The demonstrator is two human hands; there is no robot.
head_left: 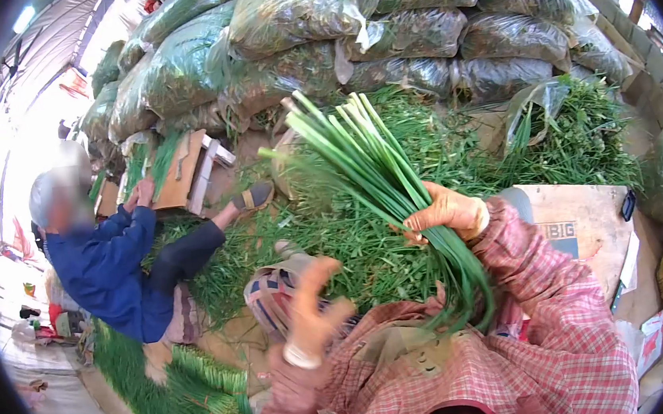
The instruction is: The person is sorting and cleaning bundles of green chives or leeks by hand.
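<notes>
My right hand (448, 212) is closed around the middle of a bunch of garlic chives (370, 155). The pale stem ends point up and left, while the long green leaves hang down over my plaid sleeve. My left hand (315, 314) is to the lower left, apart from the bunch. It is blurred by motion, but its fingers look spread and nothing shows in them. Loose green leaves (360, 252) lie in a thick layer on the ground beyond both hands.
Stuffed plastic sacks (289, 11) are stacked along the back. At left a co-worker in a blue jacket (106, 268) sits by a tilted wooden board (180, 170). Another board (588, 222) lies at right. Bundled chives (205, 387) lie at lower left.
</notes>
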